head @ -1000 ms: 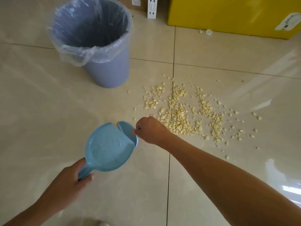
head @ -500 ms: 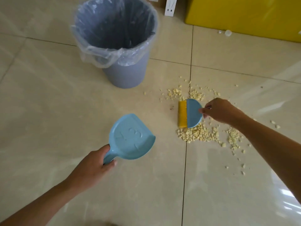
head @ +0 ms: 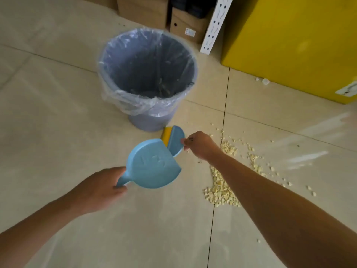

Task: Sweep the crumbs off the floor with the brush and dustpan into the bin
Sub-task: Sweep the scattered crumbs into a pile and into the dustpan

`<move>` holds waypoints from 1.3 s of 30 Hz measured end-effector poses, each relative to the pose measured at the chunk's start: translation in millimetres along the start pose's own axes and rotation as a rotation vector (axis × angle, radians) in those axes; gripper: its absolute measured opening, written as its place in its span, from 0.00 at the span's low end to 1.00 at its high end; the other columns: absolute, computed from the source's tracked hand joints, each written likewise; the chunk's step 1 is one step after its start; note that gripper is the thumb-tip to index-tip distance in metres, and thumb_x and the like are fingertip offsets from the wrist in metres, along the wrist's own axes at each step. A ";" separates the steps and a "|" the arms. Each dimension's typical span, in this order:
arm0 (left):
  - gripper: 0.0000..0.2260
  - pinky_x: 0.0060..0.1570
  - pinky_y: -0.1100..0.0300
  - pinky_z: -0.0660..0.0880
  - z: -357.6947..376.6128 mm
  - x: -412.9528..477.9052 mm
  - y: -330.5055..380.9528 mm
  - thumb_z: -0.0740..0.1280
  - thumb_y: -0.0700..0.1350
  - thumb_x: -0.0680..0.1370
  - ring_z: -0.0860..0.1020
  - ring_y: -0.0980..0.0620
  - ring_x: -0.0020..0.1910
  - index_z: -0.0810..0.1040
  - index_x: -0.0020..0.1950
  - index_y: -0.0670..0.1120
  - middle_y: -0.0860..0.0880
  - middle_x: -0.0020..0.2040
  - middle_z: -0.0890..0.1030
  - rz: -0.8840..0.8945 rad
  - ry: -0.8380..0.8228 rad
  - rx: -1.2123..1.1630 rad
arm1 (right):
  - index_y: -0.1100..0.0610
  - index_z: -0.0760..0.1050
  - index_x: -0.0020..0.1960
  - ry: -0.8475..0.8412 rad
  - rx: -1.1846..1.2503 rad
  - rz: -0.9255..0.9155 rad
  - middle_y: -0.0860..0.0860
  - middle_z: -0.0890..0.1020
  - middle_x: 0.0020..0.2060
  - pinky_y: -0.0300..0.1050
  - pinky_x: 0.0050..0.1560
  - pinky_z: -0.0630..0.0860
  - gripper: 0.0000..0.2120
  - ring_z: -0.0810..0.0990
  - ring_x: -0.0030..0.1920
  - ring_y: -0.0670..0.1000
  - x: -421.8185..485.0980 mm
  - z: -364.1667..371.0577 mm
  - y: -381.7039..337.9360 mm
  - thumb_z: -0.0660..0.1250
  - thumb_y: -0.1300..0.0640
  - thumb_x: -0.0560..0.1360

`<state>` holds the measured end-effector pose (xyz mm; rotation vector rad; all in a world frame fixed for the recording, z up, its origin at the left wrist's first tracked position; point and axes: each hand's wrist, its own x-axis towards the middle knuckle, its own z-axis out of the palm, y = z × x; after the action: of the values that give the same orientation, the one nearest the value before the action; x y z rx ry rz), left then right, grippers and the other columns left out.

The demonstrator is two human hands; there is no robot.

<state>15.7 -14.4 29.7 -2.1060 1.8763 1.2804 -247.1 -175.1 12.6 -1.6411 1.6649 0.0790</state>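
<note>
My left hand (head: 102,187) grips the handle of a light blue dustpan (head: 152,165), held tilted above the floor with its underside towards me. My right hand (head: 201,145) pinches a small blue brush (head: 174,140) with yellow bristles, just behind the dustpan's far edge and close to the foot of the bin. The grey bin (head: 147,76) with a clear plastic liner stands straight ahead. Pale yellow crumbs (head: 220,188) lie scattered on the tiled floor to the right, partly hidden by my right forearm.
A large yellow box (head: 293,39) stands at the back right, with a white perforated bar (head: 214,26) leaning next to it. Cardboard boxes (head: 185,26) stand behind the bin. A small white cap (head: 265,81) lies by the yellow box.
The brush has moved left from the crumb pile to the dustpan's edge beside the bin. The dustpan has lifted and come closer to the bin. The view has tilted up.
</note>
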 end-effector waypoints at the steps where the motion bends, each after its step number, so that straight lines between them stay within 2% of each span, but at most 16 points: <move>1: 0.06 0.36 0.58 0.72 2.0 1.6 1.1 0.63 0.46 0.73 0.74 0.55 0.33 0.76 0.48 0.50 0.51 0.37 0.79 0.004 -0.003 0.005 | 0.55 0.84 0.38 -0.010 -0.028 0.008 0.50 0.77 0.26 0.39 0.25 0.65 0.15 0.73 0.25 0.47 8.2 -1.2 2.4 0.66 0.49 0.77; 4: 0.07 0.37 0.60 0.72 7.3 10.6 3.9 0.63 0.48 0.72 0.75 0.56 0.34 0.76 0.49 0.51 0.51 0.37 0.79 0.018 -0.016 0.039 | 0.59 0.85 0.41 -0.007 -0.087 0.047 0.51 0.79 0.28 0.40 0.28 0.66 0.15 0.73 0.26 0.46 17.6 -27.1 29.4 0.66 0.50 0.77; 7: 0.15 0.44 0.53 0.78 19.7 7.1 14.0 0.59 0.55 0.68 0.80 0.55 0.40 0.75 0.50 0.52 0.53 0.42 0.81 0.032 -0.032 0.094 | 0.60 0.84 0.39 -0.014 -0.137 0.107 0.46 0.73 0.18 0.39 0.25 0.63 0.16 0.66 0.20 0.45 9.3 -62.0 69.1 0.66 0.51 0.78; 10: 0.07 0.46 0.54 0.77 30.3 4.1 32.3 0.62 0.52 0.73 0.78 0.54 0.41 0.72 0.48 0.52 0.53 0.42 0.78 0.050 -0.004 0.111 | 0.60 0.81 0.38 -0.058 -0.132 0.230 0.46 0.70 0.13 0.37 0.23 0.62 0.17 0.63 0.18 0.47 -1.4 -80.2 109.2 0.66 0.50 0.79; 13: 0.09 0.48 0.54 0.77 36.7 -4.1 41.4 0.59 0.52 0.73 0.79 0.53 0.45 0.71 0.50 0.51 0.54 0.45 0.77 0.072 -0.028 0.181 | 0.60 0.78 0.37 -0.136 -0.155 0.310 0.46 0.70 0.16 0.36 0.24 0.64 0.17 0.65 0.19 0.48 -15.3 -88.6 131.0 0.64 0.50 0.80; 15: 0.12 0.50 0.57 0.77 31.2 -8.4 47.3 0.58 0.52 0.72 0.79 0.56 0.46 0.72 0.54 0.52 0.55 0.47 0.77 0.084 -0.085 0.218 | 0.60 0.77 0.38 -0.255 -0.074 0.339 0.49 0.69 0.20 0.36 0.25 0.62 0.17 0.64 0.20 0.47 -27.6 -100.0 139.4 0.63 0.51 0.80; 18: 0.10 0.40 0.68 0.73 16.9 -13.8 63.3 0.62 0.49 0.74 0.78 0.66 0.38 0.76 0.54 0.53 0.56 0.42 0.79 0.104 -0.198 0.178 | 0.59 0.77 0.38 -0.376 0.131 0.238 0.50 0.69 0.24 0.40 0.27 0.60 0.17 0.64 0.23 0.48 -42.2 -118.8 145.2 0.64 0.49 0.80; 20: 0.05 0.39 0.68 0.70 8.0 -10.4 75.3 0.62 0.48 0.74 0.75 0.66 0.37 0.74 0.48 0.55 0.58 0.40 0.78 0.186 -0.219 0.221 | 0.59 0.76 0.37 -0.335 0.293 0.087 0.49 0.68 0.24 0.40 0.27 0.60 0.18 0.63 0.23 0.48 -44.1 -132.0 137.8 0.64 0.48 0.80; 22: 0.03 0.43 0.66 0.70 -3.1 1.7 87.4 0.61 0.49 0.72 0.73 0.63 0.38 0.70 0.44 0.55 0.57 0.40 0.75 0.245 -0.215 0.302 | 0.60 0.77 0.37 -0.202 0.324 -0.052 0.50 0.69 0.23 0.40 0.26 0.62 0.20 0.64 0.24 0.48 -41.1 -140.9 125.9 0.63 0.48 0.81; 26: 0.05 0.38 0.64 0.69 -10.9 33.6 108.2 0.63 0.48 0.72 0.75 0.60 0.41 0.67 0.42 0.54 0.62 0.45 0.76 0.288 -0.072 0.310 | 0.58 0.78 0.39 0.221 -0.075 -0.299 0.53 0.79 0.27 0.44 0.29 0.72 0.18 0.77 0.27 0.52 -8.3 -147.4 117.0 0.60 0.50 0.82; 28: 0.05 0.38 0.64 0.69 -5.2 39.1 110.9 0.65 0.46 0.75 0.76 0.56 0.39 0.69 0.44 0.54 0.56 0.41 0.77 0.265 0.006 0.294 | 0.57 0.77 0.41 0.360 -0.341 -0.423 0.54 0.79 0.31 0.46 0.29 0.67 0.15 0.78 0.32 0.56 14.3 -145.8 116.4 0.60 0.52 0.82; 30: 0.03 0.39 0.61 0.71 3.3 38.9 109.3 0.65 0.46 0.76 0.76 0.55 0.37 0.71 0.46 0.53 0.54 0.39 0.77 0.220 -0.047 0.309 | 0.53 0.78 0.49 0.420 -0.511 -0.469 0.53 0.79 0.35 0.45 0.28 0.64 0.11 0.78 0.35 0.57 29.6 -139.5 115.1 0.58 0.52 0.82; 33: 0.04 0.34 0.64 0.73 19.6 34.0 112.7 0.64 0.44 0.75 0.78 0.58 0.30 0.76 0.48 0.50 0.53 0.32 0.79 0.161 -0.261 0.243 | 0.52 0.76 0.57 0.450 -0.663 -0.538 0.53 0.80 0.44 0.45 0.33 0.69 0.10 0.81 0.42 0.58 43.3 -111.2 118.2 0.58 0.52 0.81; 35: 0.05 0.33 0.63 0.73 31.7 31.1 116.5 0.63 0.45 0.74 0.77 0.59 0.27 0.75 0.48 0.49 0.53 0.32 0.78 0.167 -0.318 0.228 | 0.54 0.73 0.64 0.376 -0.768 -0.567 0.55 0.80 0.48 0.50 0.37 0.75 0.14 0.82 0.46 0.59 42.8 -87.0 124.7 0.58 0.53 0.81; 37: 0.05 0.34 0.62 0.70 40.4 30.0 117.4 0.62 0.47 0.74 0.75 0.59 0.29 0.74 0.48 0.49 0.55 0.35 0.76 0.215 -0.330 0.281 | 0.58 0.65 0.73 0.273 -0.834 -0.545 0.57 0.80 0.54 0.53 0.44 0.78 0.20 0.81 0.51 0.60 35.3 -74.6 131.7 0.56 0.54 0.82; 39: 0.02 0.35 0.60 0.67 42.0 29.9 115.7 0.62 0.49 0.73 0.73 0.57 0.33 0.70 0.42 0.52 0.55 0.37 0.74 0.253 -0.351 0.339 | 0.58 0.63 0.74 0.213 -0.841 -0.570 0.57 0.80 0.55 0.53 0.47 0.79 0.21 0.81 0.52 0.58 24.6 -75.4 142.1 0.54 0.53 0.83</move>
<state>-106.4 -46.9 38.9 -1.4156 2.0618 1.1729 -402.9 -213.2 -14.6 -2.7874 1.3034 0.3659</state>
